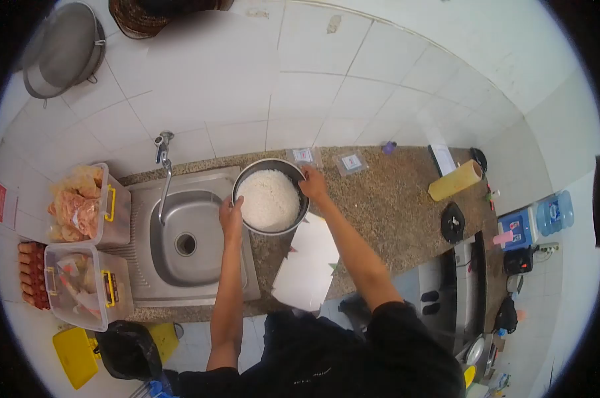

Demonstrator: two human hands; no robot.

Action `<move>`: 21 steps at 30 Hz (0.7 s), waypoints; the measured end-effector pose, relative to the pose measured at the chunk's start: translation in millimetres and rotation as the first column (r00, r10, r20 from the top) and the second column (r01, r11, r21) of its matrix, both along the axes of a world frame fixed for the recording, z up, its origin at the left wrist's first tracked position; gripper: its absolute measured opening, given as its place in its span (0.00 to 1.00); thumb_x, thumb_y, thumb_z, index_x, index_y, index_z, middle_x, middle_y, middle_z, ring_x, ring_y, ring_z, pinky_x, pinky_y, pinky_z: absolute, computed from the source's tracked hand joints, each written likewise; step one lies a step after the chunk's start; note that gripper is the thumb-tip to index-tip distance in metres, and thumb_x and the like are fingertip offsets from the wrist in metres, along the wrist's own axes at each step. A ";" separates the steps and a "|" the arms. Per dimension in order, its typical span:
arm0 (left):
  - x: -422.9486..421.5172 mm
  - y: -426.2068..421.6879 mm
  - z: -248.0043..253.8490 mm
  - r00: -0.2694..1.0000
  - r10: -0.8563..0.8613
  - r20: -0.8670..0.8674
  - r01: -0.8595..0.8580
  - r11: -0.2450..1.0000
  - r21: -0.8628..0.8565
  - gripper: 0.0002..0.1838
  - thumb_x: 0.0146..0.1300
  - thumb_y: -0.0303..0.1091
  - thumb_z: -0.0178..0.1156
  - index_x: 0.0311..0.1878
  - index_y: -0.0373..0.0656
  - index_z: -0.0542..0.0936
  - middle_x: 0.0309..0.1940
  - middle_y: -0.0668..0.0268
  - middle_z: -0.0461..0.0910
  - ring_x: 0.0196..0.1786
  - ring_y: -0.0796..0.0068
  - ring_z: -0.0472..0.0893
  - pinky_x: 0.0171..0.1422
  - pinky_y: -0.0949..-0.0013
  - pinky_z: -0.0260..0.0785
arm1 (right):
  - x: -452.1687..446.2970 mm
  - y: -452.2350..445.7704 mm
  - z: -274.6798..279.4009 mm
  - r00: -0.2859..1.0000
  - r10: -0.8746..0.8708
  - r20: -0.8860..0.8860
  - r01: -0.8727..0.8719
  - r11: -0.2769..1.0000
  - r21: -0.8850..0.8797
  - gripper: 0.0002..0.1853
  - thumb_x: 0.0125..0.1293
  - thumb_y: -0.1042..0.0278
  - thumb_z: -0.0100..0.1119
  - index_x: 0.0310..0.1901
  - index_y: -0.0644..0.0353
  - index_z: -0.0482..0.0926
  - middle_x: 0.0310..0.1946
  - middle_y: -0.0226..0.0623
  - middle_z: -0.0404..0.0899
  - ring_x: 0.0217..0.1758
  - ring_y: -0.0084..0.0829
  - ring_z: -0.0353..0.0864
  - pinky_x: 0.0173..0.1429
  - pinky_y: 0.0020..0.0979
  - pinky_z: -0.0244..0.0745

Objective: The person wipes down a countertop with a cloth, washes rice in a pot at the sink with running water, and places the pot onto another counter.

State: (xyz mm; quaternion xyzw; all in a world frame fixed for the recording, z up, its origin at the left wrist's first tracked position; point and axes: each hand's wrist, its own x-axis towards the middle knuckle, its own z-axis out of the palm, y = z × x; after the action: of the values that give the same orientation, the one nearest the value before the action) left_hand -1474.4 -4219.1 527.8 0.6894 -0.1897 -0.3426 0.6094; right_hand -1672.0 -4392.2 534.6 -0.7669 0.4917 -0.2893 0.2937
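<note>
Between my two hands is a round metal pot point(271, 229) with white rice point(268, 200) in it. My left hand point(231, 217) grips the pot's left rim, thumb on top. On the opposite side, my right hand point(313, 183) is closed on the upper right rim. The pot is over the counter beside the right edge of the steel sink point(180, 199). Below it on the counter lies a white sheet-like piece point(308, 265) with small coloured corners, partly covered by the pot. Whether the pot touches the counter I cannot tell.
A tap point(165, 166) rises behind the sink. Left of it stand two clear plastic bins point(117, 225) with bagged food, next to an egg tray point(36, 275). Small packets point(351, 162), a yellowish roll point(455, 180) and a black object point(453, 222) lie on the right counter.
</note>
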 end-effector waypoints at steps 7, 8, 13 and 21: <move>2.8 -0.6 -4.3 0.997 -0.031 -0.072 0.032 0.999 0.015 0.30 0.61 0.40 0.57 0.63 0.33 0.66 0.58 0.55 0.71 0.52 0.71 0.75 0.49 0.71 0.68 | -18.3 -10.2 -27.5 0.989 0.079 0.122 -0.090 0.992 0.089 0.09 0.53 0.73 0.62 0.36 0.59 0.75 0.25 0.35 0.75 0.28 0.28 0.74 0.34 0.31 0.70; 4.6 5.5 -11.4 0.994 -0.057 -0.096 0.056 0.998 -0.012 0.29 0.62 0.40 0.56 0.63 0.36 0.66 0.59 0.57 0.70 0.51 0.72 0.74 0.47 0.71 0.68 | -25.8 1.1 -19.5 0.970 0.070 0.231 -0.089 0.994 0.070 0.07 0.57 0.69 0.60 0.36 0.60 0.76 0.28 0.41 0.77 0.30 0.34 0.76 0.37 0.34 0.70; -18.1 72.6 -1.3 0.991 0.109 -0.077 -0.107 0.994 0.032 0.20 0.63 0.36 0.55 0.59 0.52 0.72 0.44 0.69 0.75 0.36 0.84 0.72 0.36 0.79 0.65 | -146.2 98.6 41.9 0.963 0.206 0.172 -0.236 0.955 0.178 0.07 0.61 0.67 0.59 0.36 0.62 0.77 0.28 0.39 0.78 0.31 0.32 0.77 0.37 0.33 0.71; -145.7 285.1 -103.8 0.791 0.600 0.120 -0.612 0.766 0.198 0.11 0.66 0.37 0.53 0.47 0.42 0.76 0.26 0.74 0.71 0.23 0.86 0.64 0.22 0.80 0.53 | -434.3 212.0 -48.1 0.903 0.421 -0.089 -0.180 0.556 0.811 0.13 0.64 0.60 0.54 0.47 0.54 0.79 0.43 0.37 0.80 0.48 0.32 0.78 0.53 0.31 0.70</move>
State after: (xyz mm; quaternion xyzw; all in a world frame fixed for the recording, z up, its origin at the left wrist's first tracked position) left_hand -1620.1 -3934.0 424.0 0.7868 0.0681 -0.1296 0.5996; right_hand -2106.3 -4180.3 486.5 -0.6641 0.4635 0.1195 0.5743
